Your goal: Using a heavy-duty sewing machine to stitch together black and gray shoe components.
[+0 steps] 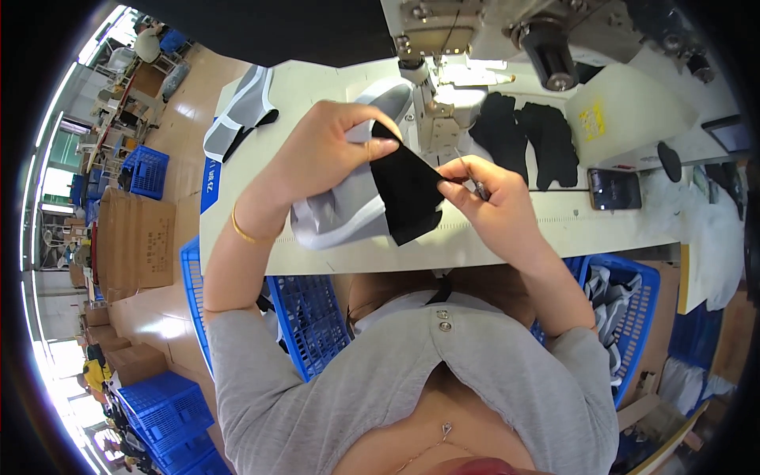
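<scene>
A grey fabric piece with white edging (348, 210) is held up over the white sewing table, just in front of the sewing machine (443, 119). Joined to it or lying against it is a black fabric panel (405, 194). My left hand (324, 150) is closed on both, its thumb and index finger pinching the panel's upper corner. My right hand (495, 198) pinches the panel's right corner between thumb and fingertips, pulling that edge straight. A small metal tool (480, 188) also lies among the right fingers; its exact kind is hard to make out.
Black fabric pieces (546, 142) lie right of the machine, near a dark phone (615, 190). Another grey piece with white edging (247, 111) rests at the table's left. Blue baskets (309, 328) stand below the table; the right basket (645, 309) holds fabric. Cardboard boxes (138, 245) stand on the floor.
</scene>
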Demonstrator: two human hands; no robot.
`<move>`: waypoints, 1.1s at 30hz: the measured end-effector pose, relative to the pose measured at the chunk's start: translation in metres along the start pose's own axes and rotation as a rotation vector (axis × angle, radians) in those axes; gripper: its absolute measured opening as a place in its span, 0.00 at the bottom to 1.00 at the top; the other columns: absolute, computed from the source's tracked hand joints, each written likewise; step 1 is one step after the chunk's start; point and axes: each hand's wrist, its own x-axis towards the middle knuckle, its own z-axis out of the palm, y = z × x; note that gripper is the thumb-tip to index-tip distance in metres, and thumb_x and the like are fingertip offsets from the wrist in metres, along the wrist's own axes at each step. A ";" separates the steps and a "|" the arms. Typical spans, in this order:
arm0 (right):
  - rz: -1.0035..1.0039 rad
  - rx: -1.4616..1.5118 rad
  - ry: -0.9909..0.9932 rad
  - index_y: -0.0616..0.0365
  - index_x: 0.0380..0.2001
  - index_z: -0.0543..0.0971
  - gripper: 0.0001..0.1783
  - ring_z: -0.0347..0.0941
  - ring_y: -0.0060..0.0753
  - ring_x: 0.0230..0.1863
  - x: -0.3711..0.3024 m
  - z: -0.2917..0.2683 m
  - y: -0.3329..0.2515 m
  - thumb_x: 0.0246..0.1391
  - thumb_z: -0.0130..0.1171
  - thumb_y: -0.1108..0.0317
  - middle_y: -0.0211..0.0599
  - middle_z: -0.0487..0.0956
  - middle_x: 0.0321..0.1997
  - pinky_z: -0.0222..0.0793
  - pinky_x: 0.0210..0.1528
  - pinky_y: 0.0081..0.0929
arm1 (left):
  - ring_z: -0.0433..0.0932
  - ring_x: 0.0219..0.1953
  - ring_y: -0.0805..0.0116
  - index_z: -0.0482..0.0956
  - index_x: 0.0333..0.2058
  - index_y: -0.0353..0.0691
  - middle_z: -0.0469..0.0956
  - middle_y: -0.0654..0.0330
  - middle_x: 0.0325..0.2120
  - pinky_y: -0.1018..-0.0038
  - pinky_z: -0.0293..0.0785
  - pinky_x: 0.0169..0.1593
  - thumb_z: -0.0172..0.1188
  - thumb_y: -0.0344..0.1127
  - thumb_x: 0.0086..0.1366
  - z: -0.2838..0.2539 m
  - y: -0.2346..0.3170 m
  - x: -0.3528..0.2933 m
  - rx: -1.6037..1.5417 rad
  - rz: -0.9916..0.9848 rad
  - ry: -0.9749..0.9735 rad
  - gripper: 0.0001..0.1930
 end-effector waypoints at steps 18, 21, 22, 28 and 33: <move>0.184 0.872 0.219 0.58 0.42 0.74 0.07 0.57 0.10 0.09 0.025 0.021 0.009 0.62 0.57 0.68 0.37 0.80 0.24 0.47 0.11 0.12 | 0.73 0.49 0.70 0.74 0.52 0.33 0.75 0.57 0.48 0.76 0.67 0.54 0.55 0.30 0.62 -0.038 0.014 0.059 0.326 0.317 -0.028 0.19; 0.180 0.901 0.230 0.58 0.42 0.73 0.08 0.58 0.11 0.09 0.026 0.021 0.010 0.62 0.57 0.69 0.38 0.79 0.25 0.49 0.11 0.12 | 0.76 0.34 0.76 0.79 0.40 0.31 0.80 0.61 0.33 0.76 0.76 0.41 0.66 0.31 0.60 -0.027 0.053 0.056 0.068 -0.067 0.123 0.12; 0.178 0.908 0.226 0.59 0.42 0.73 0.08 0.58 0.11 0.09 0.027 0.022 0.009 0.62 0.57 0.69 0.38 0.79 0.24 0.49 0.11 0.12 | 0.76 0.34 0.76 0.79 0.40 0.31 0.80 0.61 0.33 0.76 0.76 0.41 0.66 0.31 0.60 -0.027 0.052 0.055 0.070 -0.068 0.125 0.12; 0.176 0.939 0.251 0.59 0.42 0.73 0.08 0.59 0.12 0.10 0.027 0.026 0.009 0.62 0.57 0.68 0.38 0.79 0.24 0.50 0.11 0.13 | 0.76 0.34 0.75 0.78 0.40 0.32 0.80 0.61 0.33 0.76 0.76 0.41 0.65 0.31 0.61 -0.027 0.047 0.050 0.076 0.009 0.287 0.11; 0.191 0.938 0.235 0.56 0.40 0.73 0.03 0.62 0.15 0.14 0.025 0.027 0.007 0.63 0.54 0.71 0.40 0.78 0.27 0.49 0.14 0.13 | 0.76 0.33 0.75 0.78 0.40 0.32 0.80 0.61 0.33 0.76 0.75 0.40 0.65 0.30 0.61 -0.023 0.042 0.049 0.075 0.075 0.420 0.11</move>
